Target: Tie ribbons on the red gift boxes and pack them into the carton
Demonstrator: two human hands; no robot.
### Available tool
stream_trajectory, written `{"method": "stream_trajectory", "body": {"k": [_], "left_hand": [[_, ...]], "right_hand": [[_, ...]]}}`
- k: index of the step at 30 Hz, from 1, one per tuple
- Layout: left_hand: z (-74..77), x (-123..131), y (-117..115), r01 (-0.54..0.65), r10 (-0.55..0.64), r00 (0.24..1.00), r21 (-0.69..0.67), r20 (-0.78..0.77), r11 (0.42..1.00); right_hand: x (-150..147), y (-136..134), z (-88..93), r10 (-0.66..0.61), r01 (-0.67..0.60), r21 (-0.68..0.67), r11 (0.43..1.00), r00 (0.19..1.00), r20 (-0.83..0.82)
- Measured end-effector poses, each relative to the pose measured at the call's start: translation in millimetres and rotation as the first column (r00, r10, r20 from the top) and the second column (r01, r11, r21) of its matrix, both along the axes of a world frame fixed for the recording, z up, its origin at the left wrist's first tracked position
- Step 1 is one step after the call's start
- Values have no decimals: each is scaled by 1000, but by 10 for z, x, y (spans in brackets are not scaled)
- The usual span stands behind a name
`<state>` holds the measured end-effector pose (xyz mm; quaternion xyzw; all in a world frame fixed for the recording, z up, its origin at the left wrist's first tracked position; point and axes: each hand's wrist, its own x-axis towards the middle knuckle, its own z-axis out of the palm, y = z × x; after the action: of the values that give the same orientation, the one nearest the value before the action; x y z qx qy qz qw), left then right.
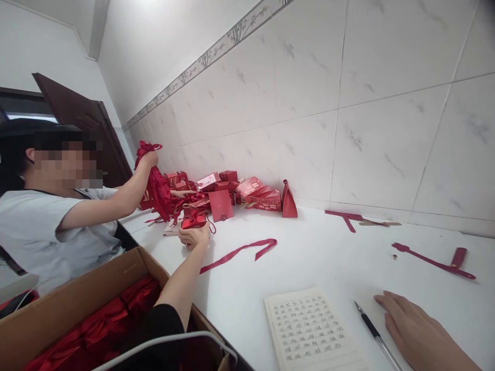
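Observation:
My left hand reaches across the table with its fingers round a small red gift box topped with a bow. A thin dark red cord loop hangs at the box's right side. Flat on the white tabletop rests my right hand, fingers stretched out and holding nothing. Just left of it lies a black-gripped pen, and beyond that an open notebook with rows of handwriting. A loose red ribbon is spread between my left hand and the table's middle.
A co-worker at the left lifts a bundle of red ribbon. Red gift boxes are heaped along the tiled wall. A cardboard box full of red packages stands below my left arm. Ribbon strips lie at the right.

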<state>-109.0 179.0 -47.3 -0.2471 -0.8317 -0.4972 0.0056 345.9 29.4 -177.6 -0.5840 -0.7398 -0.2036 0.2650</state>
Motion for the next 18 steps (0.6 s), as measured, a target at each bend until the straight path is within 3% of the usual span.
{"method": "stream_trajectory", "body": {"k": [4,6,8,10,12,14,16,18], "left_hand": [[79,83,-148,201,-191,971,55,-147,978],[134,199,-268,402,-353,887,122,-296,907],[169,381,-403,628,-513,741,176,-434,758],[170,627,-545,804,-639,571,197,-515,560],[142,927,-696,916,-714,397,194,-577,352],[97,1251,-862,969,-755,246,177,-608,173],[47,1555,-1037,990,-818,100,142,-567,23],[-5,1792,-1194,989,-876,-60,89,-478,-116]], "right_hand": [[-49,-21,76,-38,38,-65,997,999,2],[-97,-44,171,-49,48,-135,990,999,-8],[-162,-90,312,-57,50,-227,973,998,-23],[-239,-157,478,-68,47,-322,946,996,-54],[-318,-225,639,-90,33,-380,924,987,-134],[-387,-278,776,-81,-32,-345,938,948,-307],[-438,-312,881,-25,-138,-251,958,832,-554],[-475,-334,959,51,-245,-133,960,624,-780]]}}
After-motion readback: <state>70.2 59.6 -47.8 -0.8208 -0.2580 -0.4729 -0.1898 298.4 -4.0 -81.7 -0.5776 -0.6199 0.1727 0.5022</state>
